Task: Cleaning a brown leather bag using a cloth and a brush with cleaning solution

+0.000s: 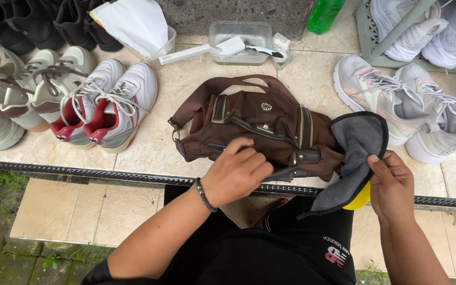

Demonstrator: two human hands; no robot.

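Left hand (pixel 236 171) is curled down on the front of the brown bag (pixel 259 129), gripping near its strap; bag's long axis runs 9 to 3. Right hand (pixel 391 184) at 3 o'clock pinches a grey cloth (pixel 354 153) touching the bag's right end. White-red sneakers (pixel 104 103) sit off at 10.
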